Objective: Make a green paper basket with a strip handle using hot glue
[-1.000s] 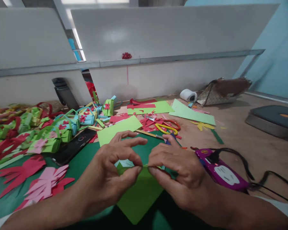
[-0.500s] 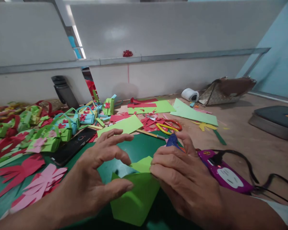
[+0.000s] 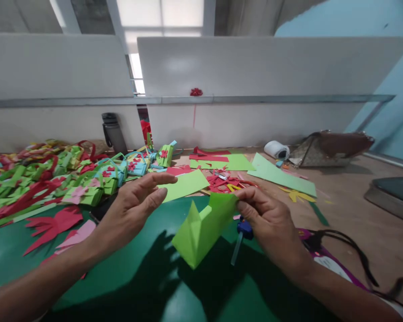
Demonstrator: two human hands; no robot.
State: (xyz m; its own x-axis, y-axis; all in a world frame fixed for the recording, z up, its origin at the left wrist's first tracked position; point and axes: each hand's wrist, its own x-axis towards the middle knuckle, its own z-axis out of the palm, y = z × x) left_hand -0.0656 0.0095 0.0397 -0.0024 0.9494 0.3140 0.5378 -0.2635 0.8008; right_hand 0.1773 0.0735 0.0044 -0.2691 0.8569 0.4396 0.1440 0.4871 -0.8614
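My right hand [image 3: 268, 219] pinches the top corner of a folded light green paper [image 3: 203, 228] and holds it lifted over the dark green sheet [image 3: 137, 273] on the table. A blue glue gun [image 3: 243, 230] hangs under the same hand, seemingly held by its lower fingers. My left hand [image 3: 137, 201] hovers to the left of the paper with its fingers stretched out, holding nothing.
Many small paper baskets [image 3: 70, 179] crowd the left side. Red and pink cut-outs [image 3: 58, 226] lie near my left arm. Paper sheets and scraps [image 3: 221, 172], a tape roll [image 3: 275, 150], a bag [image 3: 332, 145], a dark bottle [image 3: 114, 132] and a black cable [image 3: 352, 255] surround the work area.
The light green paper has come off the table and now hangs from my right hand. My left hand let go of it and opened. The view tilted upward.
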